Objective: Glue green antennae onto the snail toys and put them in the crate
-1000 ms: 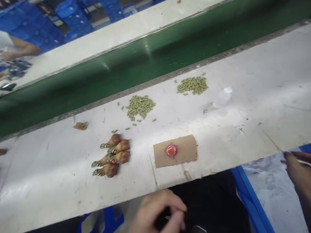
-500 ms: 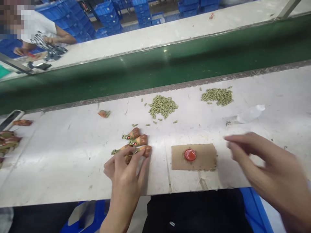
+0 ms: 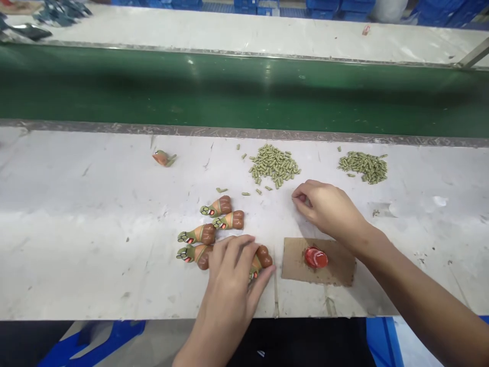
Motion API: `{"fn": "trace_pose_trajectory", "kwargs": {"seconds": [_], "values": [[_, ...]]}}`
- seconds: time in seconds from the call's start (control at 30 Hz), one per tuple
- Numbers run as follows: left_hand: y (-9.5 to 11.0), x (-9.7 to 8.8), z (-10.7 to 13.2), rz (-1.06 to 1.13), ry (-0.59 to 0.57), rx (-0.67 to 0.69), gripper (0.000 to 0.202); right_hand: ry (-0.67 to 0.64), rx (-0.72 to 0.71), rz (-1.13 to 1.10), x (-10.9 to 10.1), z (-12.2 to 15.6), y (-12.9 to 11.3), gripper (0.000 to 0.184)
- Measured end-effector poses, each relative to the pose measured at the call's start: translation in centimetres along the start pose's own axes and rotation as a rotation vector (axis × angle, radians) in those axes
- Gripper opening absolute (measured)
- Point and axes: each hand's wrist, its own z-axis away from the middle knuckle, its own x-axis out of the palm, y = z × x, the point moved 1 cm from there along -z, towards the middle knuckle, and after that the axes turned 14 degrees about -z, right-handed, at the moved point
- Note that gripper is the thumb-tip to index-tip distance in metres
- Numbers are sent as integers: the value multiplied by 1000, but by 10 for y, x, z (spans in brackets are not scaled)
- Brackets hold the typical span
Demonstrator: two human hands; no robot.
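Note:
My left hand (image 3: pixel 229 285) lies over a painted snail figurine (image 3: pixel 262 258), fingers closed on it, with its green head mostly hidden. Beside that hand sit several more figurines, brown-shelled with green heads, such as one (image 3: pixel 195 254) and another (image 3: pixel 228 220). My right hand (image 3: pixel 324 208) hovers over the white bench (image 3: pixel 76 229), its fingertips pinched together just below a pile of green pellets (image 3: pixel 274 165). Anything between those fingertips is hidden. Under my right wrist's edge lies a cardboard piece (image 3: pixel 342 270) bearing a red cap (image 3: pixel 316 257).
A second pellet pile (image 3: pixel 362 167) lies to the right, and a small orange-green piece (image 3: pixel 164 158) lies to the left. Behind the bench runs a green conveyor belt (image 3: pixel 229 86), with a far bench (image 3: pixel 229 30) and blue crates (image 3: pixel 321 5) beyond it.
My view has swung level. My left hand has come down from the bench edge onto a figurine, which now sits nearer the cardboard. My right hand has moved in toward the pellets.

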Motion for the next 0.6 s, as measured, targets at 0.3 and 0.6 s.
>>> {"fn": "trace_pose_trajectory", "kwargs": {"seconds": [0.3,0.6], "values": [[30,-18,-13,1005,-214,-567,24,244,114,-717,-6,27,-3,9],[34,-8,-33,1161,-372,-416,12,10,241,-1154,-6,105,-38,2]]}}
